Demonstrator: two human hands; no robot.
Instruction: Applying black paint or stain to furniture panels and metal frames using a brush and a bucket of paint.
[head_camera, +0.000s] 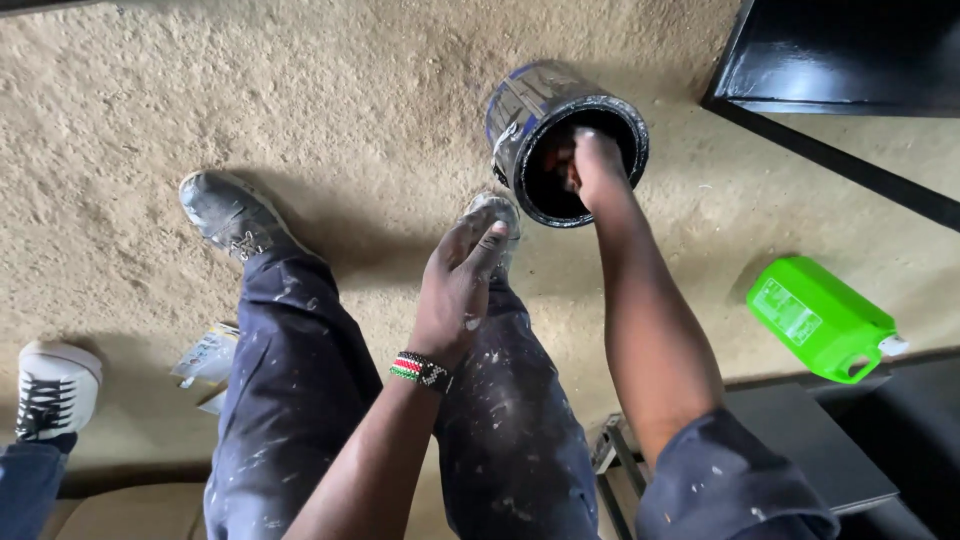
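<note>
Because the right hand (597, 165) goes down inside the open paint can (565, 140), its fingers are hidden by the rim, and I cannot tell if they are clenched on something or loose. The can stands on the sawdust floor (330, 90), just in front of the person's right shoe (497, 215) and near the black frame (840, 60). It looks a little tilted toward the camera, though the view from above may cause this. The left hand (458, 290) is released and holds nothing; it hangs above the right knee with the fingers relaxed, and a beaded bracelet (420, 368) is on the wrist.

In my judgement the main risk is that the can tips over, because nothing steadies it while the hand works inside; a pull against the inner wall could knock it and spill dark paint on the floor and the shoe. Paint could also drip from the hand when it comes out, onto the stained trousers (300, 400).

The count: one paint can, one green plastic jug (820, 318) lying on its side at the right, two shoes of the person, the left shoe (228, 212) being well apart from the can, one white sneaker (55, 385) of another person at the left edge, and one small crumpled packet (208, 358) beside the left leg.
</note>
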